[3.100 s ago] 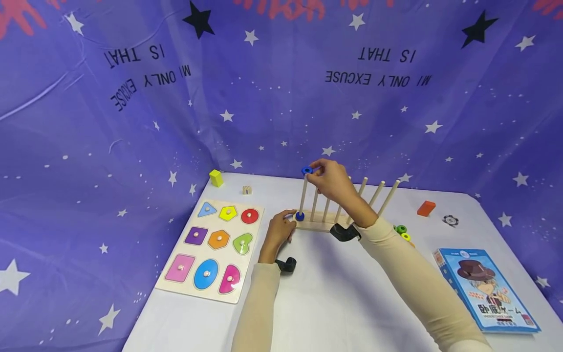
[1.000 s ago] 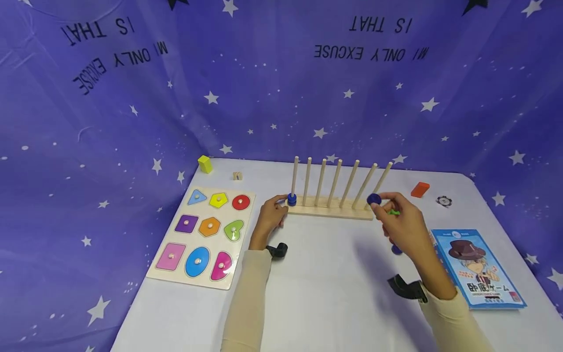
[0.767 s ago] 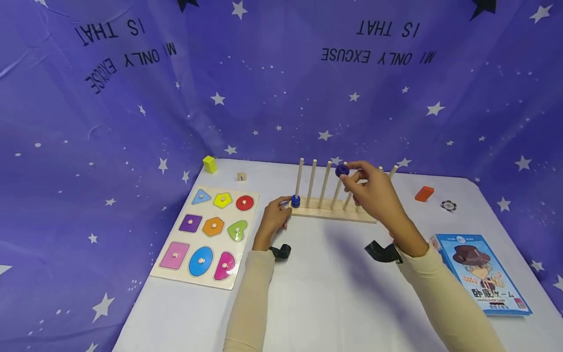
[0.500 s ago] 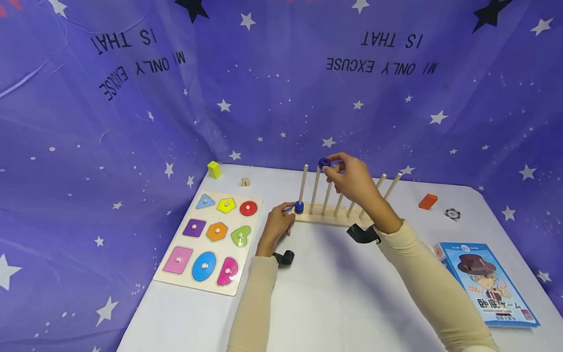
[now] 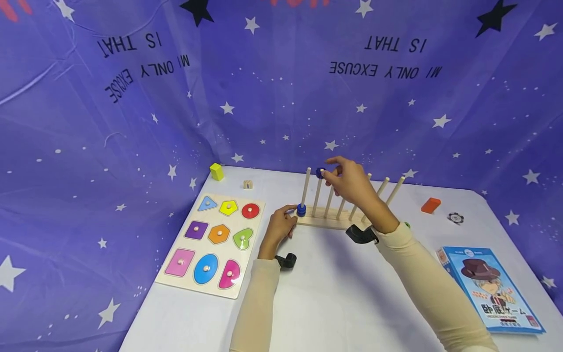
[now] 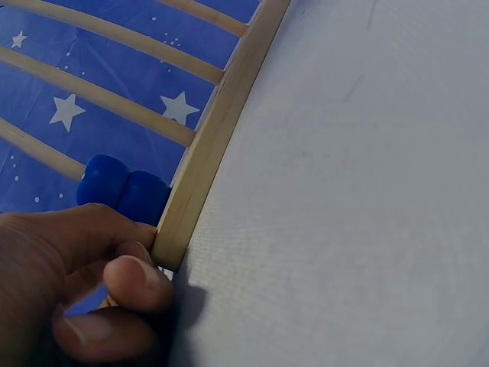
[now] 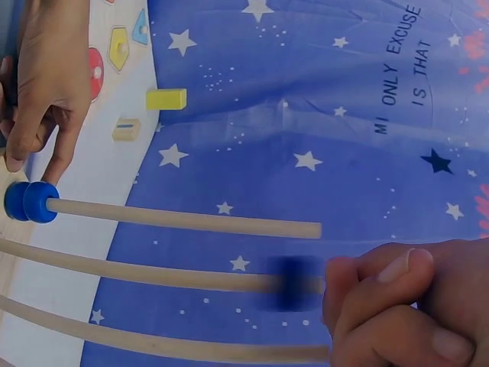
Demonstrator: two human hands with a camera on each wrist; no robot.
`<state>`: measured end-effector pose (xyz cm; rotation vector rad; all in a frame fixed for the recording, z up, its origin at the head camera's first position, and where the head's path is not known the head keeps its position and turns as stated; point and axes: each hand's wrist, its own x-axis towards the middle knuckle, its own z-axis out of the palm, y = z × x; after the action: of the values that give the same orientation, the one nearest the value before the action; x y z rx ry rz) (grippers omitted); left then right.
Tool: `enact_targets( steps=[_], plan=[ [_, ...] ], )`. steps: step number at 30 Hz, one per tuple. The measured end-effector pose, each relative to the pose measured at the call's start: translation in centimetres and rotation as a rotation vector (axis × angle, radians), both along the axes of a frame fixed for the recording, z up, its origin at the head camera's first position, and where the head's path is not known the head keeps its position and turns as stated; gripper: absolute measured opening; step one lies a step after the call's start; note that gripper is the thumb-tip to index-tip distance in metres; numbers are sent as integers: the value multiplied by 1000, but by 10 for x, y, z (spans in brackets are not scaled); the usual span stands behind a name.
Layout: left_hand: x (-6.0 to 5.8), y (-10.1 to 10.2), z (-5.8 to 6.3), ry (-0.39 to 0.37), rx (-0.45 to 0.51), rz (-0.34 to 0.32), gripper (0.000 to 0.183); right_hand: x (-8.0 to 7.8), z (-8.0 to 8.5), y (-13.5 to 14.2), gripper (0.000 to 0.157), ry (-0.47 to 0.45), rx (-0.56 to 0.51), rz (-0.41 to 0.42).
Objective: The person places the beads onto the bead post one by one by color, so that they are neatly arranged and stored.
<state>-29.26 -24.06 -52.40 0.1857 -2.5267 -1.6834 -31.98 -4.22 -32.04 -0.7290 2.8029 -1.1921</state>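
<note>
A wooden peg stand [image 5: 325, 221] with a row of upright pegs stands on the table. Two blue beads [image 5: 301, 210] are stacked at the foot of its leftmost peg. My left hand [image 5: 280, 227] pinches the left end of the base, beside those beads. A dark blue bead [image 5: 320, 173] is around the second peg near its top; it looks blurred in the right wrist view. My right hand [image 5: 350, 183] is by that peg's tip, thumb and index finger apart and off the bead. The right hand and forearm hide parts of the other pegs.
A shape puzzle board [image 5: 211, 244] lies to the left. Behind it are a yellow block [image 5: 216, 171] and a small wooden cube [image 5: 248, 184]. To the right are an orange block [image 5: 431, 205], a black-and-white chip [image 5: 455, 218] and a blue game box [image 5: 492, 288].
My right hand picked up a dark blue bead on the right, carried it left to the second peg and let go. The first peg now has two beads. My left hand stayed on the base.
</note>
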Motion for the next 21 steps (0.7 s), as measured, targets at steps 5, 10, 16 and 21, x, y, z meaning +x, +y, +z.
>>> enact_targets(
  steps=[5,10,16,21],
  plan=[
    [0,15,-6,1,20,-21,42,15,-2,35,42,16,-48,-38],
    [-1,24,-4,-13,46,-50,42,46,-18,98,42,22,-142,-141],
    [-5,13,-1,2,59,-44,41,74,-69,174,43,1,-196,-385],
    [-6,-1,-3,19,33,1,40,84,-130,213,51,-196,-196,-544]
  ],
)
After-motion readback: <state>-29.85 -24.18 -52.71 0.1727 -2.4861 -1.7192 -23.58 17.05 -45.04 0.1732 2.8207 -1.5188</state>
